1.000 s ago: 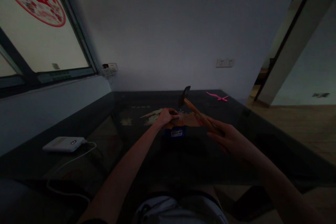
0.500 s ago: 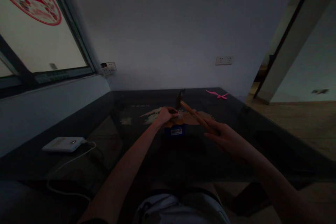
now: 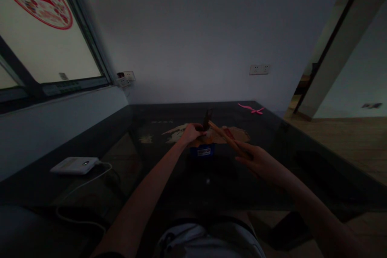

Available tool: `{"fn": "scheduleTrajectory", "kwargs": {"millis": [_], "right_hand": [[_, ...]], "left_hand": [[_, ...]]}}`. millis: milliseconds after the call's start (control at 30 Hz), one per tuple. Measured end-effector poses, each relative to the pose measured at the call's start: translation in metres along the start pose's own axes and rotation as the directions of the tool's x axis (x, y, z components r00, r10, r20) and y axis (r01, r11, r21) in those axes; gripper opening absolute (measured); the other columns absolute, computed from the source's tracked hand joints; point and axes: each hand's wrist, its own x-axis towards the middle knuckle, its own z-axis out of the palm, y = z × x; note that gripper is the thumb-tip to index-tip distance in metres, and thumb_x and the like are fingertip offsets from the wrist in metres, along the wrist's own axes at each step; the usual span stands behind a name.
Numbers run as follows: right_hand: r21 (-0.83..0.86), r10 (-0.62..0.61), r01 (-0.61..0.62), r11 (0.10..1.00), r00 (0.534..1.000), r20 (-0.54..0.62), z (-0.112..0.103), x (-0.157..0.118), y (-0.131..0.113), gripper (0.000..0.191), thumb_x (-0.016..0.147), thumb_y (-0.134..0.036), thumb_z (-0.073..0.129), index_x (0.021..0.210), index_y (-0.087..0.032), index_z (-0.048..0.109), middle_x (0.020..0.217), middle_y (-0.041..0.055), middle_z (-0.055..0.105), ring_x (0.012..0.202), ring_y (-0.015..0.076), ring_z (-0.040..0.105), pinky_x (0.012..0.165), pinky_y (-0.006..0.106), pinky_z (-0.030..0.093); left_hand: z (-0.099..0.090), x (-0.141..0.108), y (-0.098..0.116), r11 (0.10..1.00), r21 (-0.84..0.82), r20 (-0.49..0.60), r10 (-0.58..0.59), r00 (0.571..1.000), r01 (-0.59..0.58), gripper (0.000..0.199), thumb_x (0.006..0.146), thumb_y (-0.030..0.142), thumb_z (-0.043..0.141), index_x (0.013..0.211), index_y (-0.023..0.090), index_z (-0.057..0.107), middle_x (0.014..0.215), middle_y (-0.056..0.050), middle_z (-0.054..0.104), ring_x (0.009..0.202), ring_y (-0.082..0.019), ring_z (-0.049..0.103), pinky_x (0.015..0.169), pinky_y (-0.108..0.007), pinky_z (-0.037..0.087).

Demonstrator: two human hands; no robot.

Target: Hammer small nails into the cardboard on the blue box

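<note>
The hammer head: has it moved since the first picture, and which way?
Yes: the hammer head has moved down and slightly left in the view, away from the right-hand wall socket.

Down comes the hammer [image 3: 228, 139]! The right hand [image 3: 261, 162] brings it lower and a touch to the left, and its dark head [image 3: 207, 119], raised clear a second ago, drops in right near the fingers of the left hand [image 3: 191, 134]. Out to the right, more of the brown sheet [image 3: 240, 134] comes into view, red marking showing. And there, a small pale speck [image 3: 208, 181] newly appears, nearer the wearer than the blue box [image 3: 203, 151]!
</note>
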Motion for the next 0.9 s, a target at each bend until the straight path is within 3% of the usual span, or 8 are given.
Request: {"fn": "scheduleTrajectory", "kwargs": {"millis": [133, 267, 333, 400, 500, 600, 733, 900], "right_hand": [[0.032, 0.000, 0.000, 0.999, 1.000, -0.001, -0.0024, -0.0042, -0.0077, 0.060, 0.080, -0.034, 0.050, 0.136, -0.012, 0.042, 0.084, 0.0078, 0.067, 0.053, 0.0173, 0.057, 0.048, 0.028, 0.045], [0.041, -0.065, 0.066, 0.997, 0.997, -0.040, -0.0026, -0.0015, -0.0085, 0.060, 0.079, -0.033, 0.052, 0.135, -0.013, 0.044, 0.110, 0.0110, 0.065, 0.078, 0.0227, 0.064, 0.068, 0.034, 0.050], [-0.003, -0.077, 0.077, 0.997, 0.996, -0.039, -0.0006, 0.0012, -0.0061, 0.058, 0.078, -0.031, 0.053, 0.132, -0.011, 0.048, 0.112, 0.0120, 0.065, 0.088, 0.0248, 0.063, 0.077, 0.036, 0.049], [-0.016, -0.041, 0.041, 0.999, 0.999, -0.028, 0.0011, 0.0016, -0.0041, 0.058, 0.078, -0.031, 0.052, 0.131, -0.008, 0.049, 0.103, 0.0128, 0.067, 0.080, 0.0246, 0.064, 0.071, 0.036, 0.050], [0.018, 0.016, -0.015, 1.000, 1.000, -0.021, 0.0007, -0.0028, -0.0040, 0.060, 0.080, -0.034, 0.050, 0.134, -0.008, 0.044, 0.083, 0.0096, 0.069, 0.055, 0.0201, 0.060, 0.049, 0.031, 0.048], [0.040, -0.014, 0.017, 0.999, 0.998, -0.067, -0.0016, -0.0074, -0.0056, 0.059, 0.081, -0.035, 0.051, 0.135, -0.012, 0.044, 0.072, 0.0059, 0.068, 0.050, 0.0188, 0.060, 0.044, 0.028, 0.045], [0.058, -0.054, 0.059, 0.997, 0.995, -0.089, -0.0010, -0.0058, -0.0040, 0.053, 0.080, -0.028, 0.054, 0.131, -0.016, 0.050, 0.076, 0.0057, 0.071, 0.068, 0.0224, 0.066, 0.057, 0.031, 0.051], [0.038, -0.045, 0.046, 0.998, 0.999, -0.024, 0.0015, -0.0026, 0.0000, 0.054, 0.079, -0.025, 0.053, 0.130, -0.009, 0.049, 0.109, 0.0129, 0.068, 0.091, 0.0265, 0.066, 0.080, 0.038, 0.050]], "left_hand": [[0.0010, -0.0020, 0.0027, 1.000, -0.014, -0.032, -0.006, 0.999, 0.006, 0.019, 0.066, 0.025, 0.069, 0.078, 0.010, 0.070, 0.075, -0.005, 0.070, 0.068, -0.015, 0.060, 0.062, -0.024, 0.045], [0.0015, -0.0022, 0.0044, 0.999, -0.045, -0.029, -0.013, 0.999, 0.011, 0.019, 0.065, 0.025, 0.070, 0.077, 0.010, 0.070, 0.074, -0.005, 0.070, 0.067, -0.014, 0.060, 0.063, -0.023, 0.046], [0.0006, -0.0012, 0.0029, 0.999, -0.029, -0.019, -0.019, 1.000, 0.018, 0.022, 0.065, 0.026, 0.070, 0.079, 0.010, 0.070, 0.077, -0.005, 0.070, 0.068, -0.015, 0.061, 0.064, -0.024, 0.046], [-0.0003, 0.0001, 0.0004, 1.000, -0.008, -0.008, -0.015, 1.000, 0.015, 0.023, 0.064, 0.027, 0.071, 0.081, 0.011, 0.070, 0.080, -0.006, 0.070, 0.069, -0.015, 0.061, 0.066, -0.025, 0.046], [-0.0001, 0.0016, -0.0034, 1.000, -0.020, -0.006, -0.002, 1.000, 0.002, 0.022, 0.065, 0.026, 0.070, 0.081, 0.011, 0.070, 0.079, -0.006, 0.070, 0.069, -0.015, 0.061, 0.067, -0.025, 0.046], [0.0015, 0.0017, -0.0045, 0.999, -0.049, -0.014, 0.001, 1.000, -0.002, 0.020, 0.066, 0.026, 0.069, 0.078, 0.010, 0.070, 0.075, -0.005, 0.069, 0.067, -0.015, 0.061, 0.065, -0.025, 0.046], [0.0016, 0.0003, -0.0015, 0.999, -0.050, -0.014, -0.011, 1.000, 0.011, 0.020, 0.065, 0.027, 0.069, 0.077, 0.011, 0.069, 0.075, -0.005, 0.069, 0.068, -0.015, 0.061, 0.066, -0.025, 0.047], [0.0009, -0.0002, -0.0009, 0.999, -0.039, -0.018, -0.028, 0.999, 0.027, 0.018, 0.064, 0.024, 0.070, 0.077, 0.012, 0.070, 0.077, -0.004, 0.070, 0.069, -0.015, 0.061, 0.066, -0.025, 0.046]]}}
